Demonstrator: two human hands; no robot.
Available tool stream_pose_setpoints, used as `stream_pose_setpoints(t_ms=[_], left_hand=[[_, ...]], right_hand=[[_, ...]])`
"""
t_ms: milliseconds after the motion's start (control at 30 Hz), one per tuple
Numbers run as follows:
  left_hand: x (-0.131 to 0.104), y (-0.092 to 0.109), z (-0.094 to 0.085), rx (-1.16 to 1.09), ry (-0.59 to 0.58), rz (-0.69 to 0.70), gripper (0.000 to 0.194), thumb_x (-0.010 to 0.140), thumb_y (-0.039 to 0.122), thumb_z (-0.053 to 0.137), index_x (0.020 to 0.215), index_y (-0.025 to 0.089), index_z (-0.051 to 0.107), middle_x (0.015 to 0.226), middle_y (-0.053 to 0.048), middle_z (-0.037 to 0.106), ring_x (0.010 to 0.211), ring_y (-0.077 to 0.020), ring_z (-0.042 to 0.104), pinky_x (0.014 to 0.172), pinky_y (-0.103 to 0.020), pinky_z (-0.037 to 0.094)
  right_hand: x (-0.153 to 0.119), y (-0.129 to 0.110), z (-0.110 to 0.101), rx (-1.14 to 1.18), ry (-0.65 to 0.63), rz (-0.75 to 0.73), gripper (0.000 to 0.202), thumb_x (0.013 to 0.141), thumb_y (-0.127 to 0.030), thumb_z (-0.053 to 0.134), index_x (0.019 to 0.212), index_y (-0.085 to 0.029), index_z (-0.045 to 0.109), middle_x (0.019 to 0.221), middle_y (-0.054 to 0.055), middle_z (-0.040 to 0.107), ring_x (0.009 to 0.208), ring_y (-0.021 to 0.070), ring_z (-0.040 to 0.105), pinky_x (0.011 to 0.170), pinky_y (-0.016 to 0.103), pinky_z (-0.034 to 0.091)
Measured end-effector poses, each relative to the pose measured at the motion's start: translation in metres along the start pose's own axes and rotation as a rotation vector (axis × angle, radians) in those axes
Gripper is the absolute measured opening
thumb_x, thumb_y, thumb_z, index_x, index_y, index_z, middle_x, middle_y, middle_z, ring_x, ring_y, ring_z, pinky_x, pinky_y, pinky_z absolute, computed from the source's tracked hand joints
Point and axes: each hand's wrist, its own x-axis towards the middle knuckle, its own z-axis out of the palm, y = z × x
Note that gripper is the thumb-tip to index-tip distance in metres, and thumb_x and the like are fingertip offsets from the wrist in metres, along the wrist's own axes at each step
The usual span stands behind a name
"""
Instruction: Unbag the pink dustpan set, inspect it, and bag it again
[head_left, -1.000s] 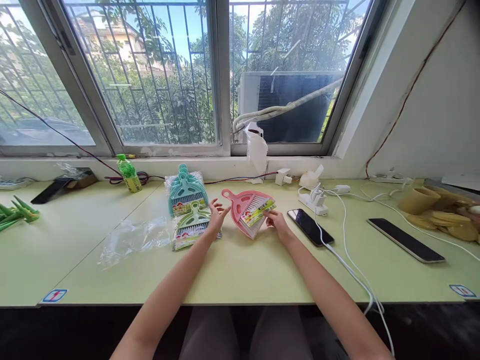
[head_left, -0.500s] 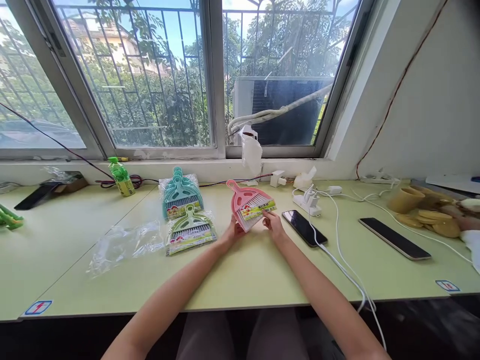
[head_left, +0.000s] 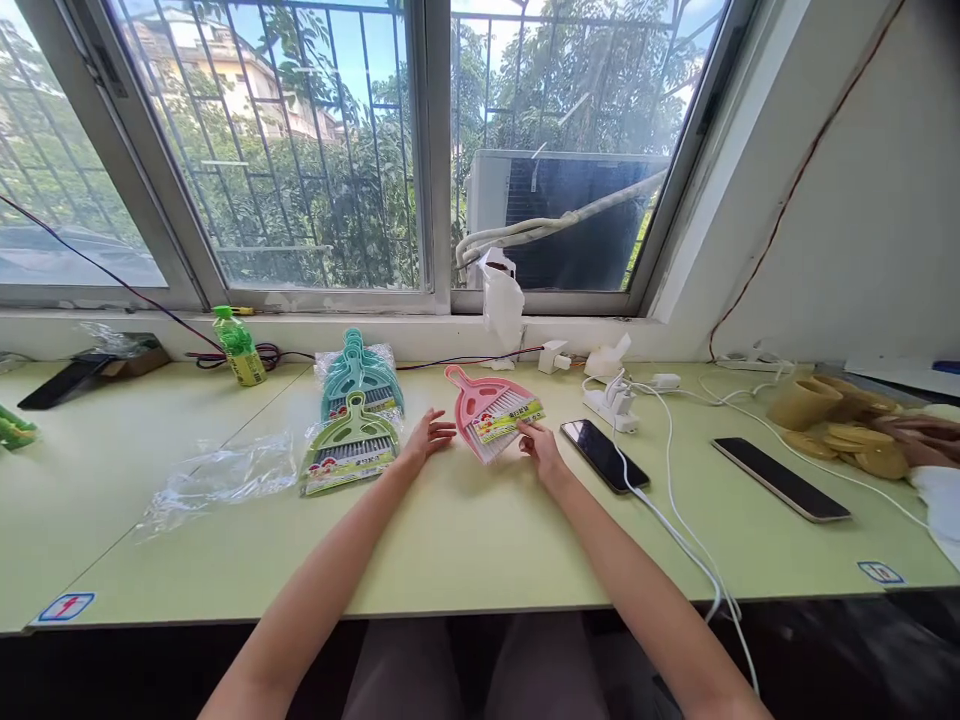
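Half a second ago both hands held the pink dustpan set (head_left: pixel 491 414) up off the desk (head_left: pixel 480 540). Now the left hand (head_left: pixel 424 437) has let go and moved a little to the left, and the pink set has come down lower, near the back middle of the desk.

The right hand (head_left: pixel 538 447) has its fingertips pinched on the near right corner of the pink set, right by the yellow and green paper label. That grip keeps the set from sliding and leaves the label easy to see. The handle of the pink set points away toward the window side. I cannot tell if the pan lies flat or is tipped up a bit.

The left hand is wide, with fingers spread, holding nothing. It hovers just beside the left edge of the pink set, between it and the green dustpan set (head_left: pixel 349 450). Both arms reach straight out from the near edge of the desk, and the wrists are low.

The green set lies in its clear wrap on the left. Behind it, closer to the back edge, is a stack of teal dustpan sets (head_left: pixel 360 375), also wrapped. An empty clear plastic bag (head_left: pixel 217 478) lies further left. On the right are a black phone (head_left: pixel 604 455) with a white cable (head_left: pixel 675 510). At the far right edge another person's hand (head_left: pixel 919 432) rests near some tan things.
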Motion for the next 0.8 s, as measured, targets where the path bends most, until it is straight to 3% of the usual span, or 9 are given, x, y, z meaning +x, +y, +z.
stream_pose_setpoints(t_ms=[133, 233, 300, 400, 500, 633, 733, 800], left_hand=[[-0.012, -0.016, 0.027, 0.041, -0.172, 0.059, 0.054, 0.079, 0.054, 0.063, 0.117, 0.017, 0.059, 0.111, -0.013, 0.069, 0.103, -0.0279, 0.065, 0.092, -0.039, 0.05], [-0.018, -0.023, 0.038, 0.037, -0.118, 0.174, 0.055, 0.073, 0.043, 0.073, 0.118, 0.016, 0.057, 0.115, -0.011, 0.068, 0.11, -0.0277, 0.061, 0.096, -0.038, 0.048], [-0.017, -0.022, 0.038, 0.045, -0.057, 0.178, 0.048, 0.075, 0.041, 0.071, 0.114, 0.016, 0.059, 0.111, -0.011, 0.069, 0.108, -0.0266, 0.062, 0.095, -0.038, 0.048], [-0.012, -0.018, 0.032, 0.102, 0.062, 0.19, 0.039, 0.078, 0.04, 0.066, 0.106, 0.014, 0.061, 0.107, -0.01, 0.07, 0.106, -0.0256, 0.063, 0.094, -0.037, 0.047], [-0.009, -0.017, 0.026, 0.185, 0.151, 0.175, 0.036, 0.078, 0.044, 0.064, 0.099, 0.014, 0.062, 0.104, -0.01, 0.07, 0.101, -0.0251, 0.064, 0.091, -0.036, 0.047], [-0.009, -0.019, 0.025, 0.187, 0.041, 0.191, 0.044, 0.073, 0.051, 0.064, 0.098, 0.015, 0.064, 0.098, -0.009, 0.071, 0.094, -0.0246, 0.065, 0.086, -0.035, 0.048], [-0.01, -0.021, 0.026, 0.201, -0.02, 0.201, 0.051, 0.07, 0.055, 0.063, 0.099, 0.013, 0.065, 0.098, -0.009, 0.071, 0.092, -0.0254, 0.065, 0.085, -0.036, 0.048], [-0.01, -0.021, 0.026, 0.228, -0.015, 0.204, 0.052, 0.069, 0.056, 0.063, 0.098, 0.013, 0.066, 0.099, -0.01, 0.071, 0.093, -0.0261, 0.065, 0.086, -0.036, 0.047]], right_hand=[[0.002, -0.002, 0.002, -0.149, -0.118, 0.064, 0.036, 0.059, -0.042, 0.079, 0.075, -0.016, 0.059, 0.056, -0.003, 0.057, 0.042, 0.0079, 0.048, 0.043, 0.021, 0.034], [0.005, -0.011, -0.002, -0.383, -0.201, 0.144, 0.024, 0.074, -0.037, 0.069, 0.081, -0.017, 0.058, 0.07, 0.002, 0.066, 0.045, 0.0108, 0.054, 0.042, 0.021, 0.035], [0.006, -0.018, -0.007, -0.675, -0.215, 0.074, 0.016, 0.084, -0.034, 0.059, 0.086, -0.018, 0.06, 0.082, 0.005, 0.07, 0.052, 0.0133, 0.059, 0.046, 0.023, 0.038], [0.004, -0.029, -0.014, -1.216, -0.065, -0.185, 0.017, 0.092, -0.03, 0.05, 0.093, -0.019, 0.063, 0.09, 0.007, 0.071, 0.076, 0.0201, 0.065, 0.063, 0.027, 0.044], [0.001, -0.036, -0.021, -1.552, 0.076, -0.278, 0.021, 0.095, -0.029, 0.045, 0.101, -0.02, 0.063, 0.097, 0.009, 0.07, 0.092, 0.0249, 0.065, 0.074, 0.031, 0.045], [-0.001, -0.041, -0.034, -1.733, 0.143, -0.314, 0.029, 0.094, -0.02, 0.04, 0.118, -0.022, 0.058, 0.114, 0.011, 0.063, 0.092, 0.0228, 0.064, 0.073, 0.031, 0.046], [-0.003, -0.046, -0.038, -1.72, 0.264, -0.471, 0.046, 0.092, -0.015, 0.041, 0.137, -0.024, 0.041, 0.13, 0.012, 0.052, 0.103, 0.0234, 0.059, 0.073, 0.031, 0.047], [-0.004, -0.047, -0.035, -1.666, 0.347, -0.542, 0.047, 0.093, -0.017, 0.041, 0.14, -0.021, 0.037, 0.131, 0.013, 0.051, 0.11, 0.024, 0.055, 0.077, 0.031, 0.047]])
